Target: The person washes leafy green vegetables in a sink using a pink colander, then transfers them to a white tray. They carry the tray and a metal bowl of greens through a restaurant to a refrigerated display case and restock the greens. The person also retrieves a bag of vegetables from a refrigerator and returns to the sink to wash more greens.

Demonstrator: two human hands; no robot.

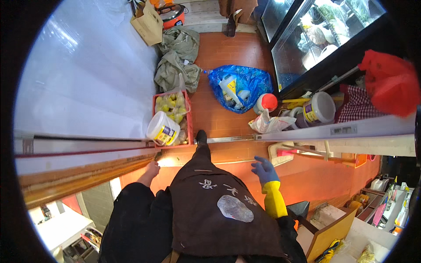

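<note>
My bare left hand [152, 171] hangs beside the wooden door frame, below a red plastic crate [189, 118]. Its fingers are partly curled, and whether they hold anything is unclear. A small dark green bit [158, 154] shows just beyond the fingertips. In a blue and yellow rubber glove, my right hand [265, 170] is held out over the floor, fingers apart and nothing in them. Between the hands, one dark shoe [201, 136] is at the metal door track [230, 139]. The crate holds bagged yellow-green fruit [169, 104] and a tilted white bucket [162, 128] with a label.
Past the track, a blue plastic bag [241, 87] of empty containers lies on the wood-look floor, beside a red-lidded jar [267, 102]. Grey-green cloth [179, 69] lies heaped at the left. A glass-door fridge [315, 42] and another white bucket [319, 108] stand right.
</note>
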